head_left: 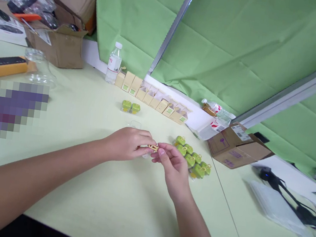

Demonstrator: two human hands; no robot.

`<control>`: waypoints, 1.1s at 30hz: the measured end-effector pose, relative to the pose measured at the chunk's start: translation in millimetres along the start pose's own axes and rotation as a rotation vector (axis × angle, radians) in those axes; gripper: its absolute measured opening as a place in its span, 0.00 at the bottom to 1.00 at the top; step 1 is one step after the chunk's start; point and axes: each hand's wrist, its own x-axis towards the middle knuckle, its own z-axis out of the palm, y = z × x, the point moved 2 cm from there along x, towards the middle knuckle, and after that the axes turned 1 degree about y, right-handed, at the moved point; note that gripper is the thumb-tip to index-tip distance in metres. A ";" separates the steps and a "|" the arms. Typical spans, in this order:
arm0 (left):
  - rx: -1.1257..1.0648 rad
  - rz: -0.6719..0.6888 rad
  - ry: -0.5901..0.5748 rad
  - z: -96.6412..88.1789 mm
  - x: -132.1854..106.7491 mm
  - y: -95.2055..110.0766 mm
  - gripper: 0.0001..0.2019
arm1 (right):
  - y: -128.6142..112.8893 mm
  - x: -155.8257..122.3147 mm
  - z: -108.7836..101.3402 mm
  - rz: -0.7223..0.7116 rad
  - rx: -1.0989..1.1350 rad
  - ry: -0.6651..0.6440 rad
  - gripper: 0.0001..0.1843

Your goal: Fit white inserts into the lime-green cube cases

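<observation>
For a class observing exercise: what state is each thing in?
Small golden piece: held by left hand and right hand
Clear white-capped plastic bottle: upright, closed
Left front brown cardboard box: open, filled
Beige cardboard boxes: lined up
Rounded green plastic pieces: in two groups
Black device: blue light lit

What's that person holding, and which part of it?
A small yellow piece: the left grip pinches its left end, and the right grip seems to pinch its right end. Fingers partly hide both ends.
</observation>
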 end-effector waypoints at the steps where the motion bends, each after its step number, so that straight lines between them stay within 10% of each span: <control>1: 0.035 0.013 0.000 0.5 -0.4 0.1 0.10 | 1.3 0.0 0.3 0.015 0.009 -0.002 0.12; 18: 0.174 -0.157 -0.309 -12.7 -4.2 -25.5 0.14 | 10.8 6.9 -5.5 -0.009 -0.035 0.097 0.12; 33: 0.339 -0.187 -0.317 -7.1 -8.0 -33.8 0.11 | 10.7 4.3 -3.3 -0.013 -0.053 0.107 0.12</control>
